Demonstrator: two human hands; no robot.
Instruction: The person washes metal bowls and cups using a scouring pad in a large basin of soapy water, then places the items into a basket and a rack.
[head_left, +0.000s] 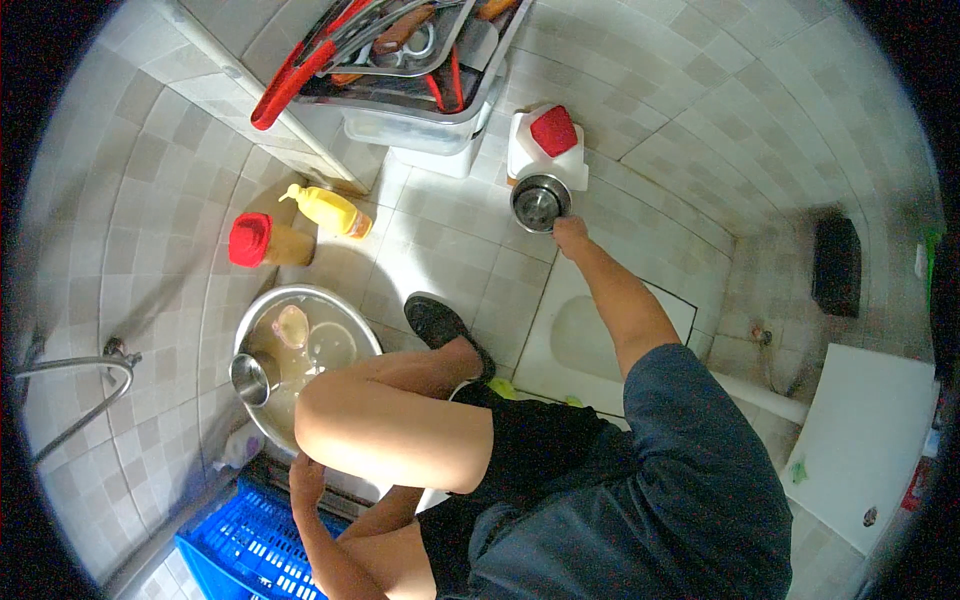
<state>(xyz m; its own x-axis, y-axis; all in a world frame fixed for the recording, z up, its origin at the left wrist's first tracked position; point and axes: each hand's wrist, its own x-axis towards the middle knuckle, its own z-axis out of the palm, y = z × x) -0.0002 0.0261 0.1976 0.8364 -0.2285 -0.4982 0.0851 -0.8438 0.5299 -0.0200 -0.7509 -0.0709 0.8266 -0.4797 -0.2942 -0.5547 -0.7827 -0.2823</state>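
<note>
My right hand (571, 235) is closed on the near edge or handle of a round stainless steel pot (539, 203), beside a white plastic container (525, 154) topped by a red sponge or cloth (553, 130). At my knee, my left hand (307, 480) hangs beside the near edge of a large metal basin (369, 330); whether it holds anything is unclear. Cloudy water fills the basin, with a pinkish-rimmed dish (291, 327) and other rounded dishes in it. A small metal bowl or cup (250, 379) tilts at the basin's left rim.
A yellow pump bottle (330, 210) and a red-lidded jar (289, 246) stand beyond the basin. Stacked tubs (420, 127) bear red-handled utensils. A blue plastic crate (247, 536) lies near my left arm. A squat toilet (585, 330) is set in the floor; a hose (75, 364) hangs left.
</note>
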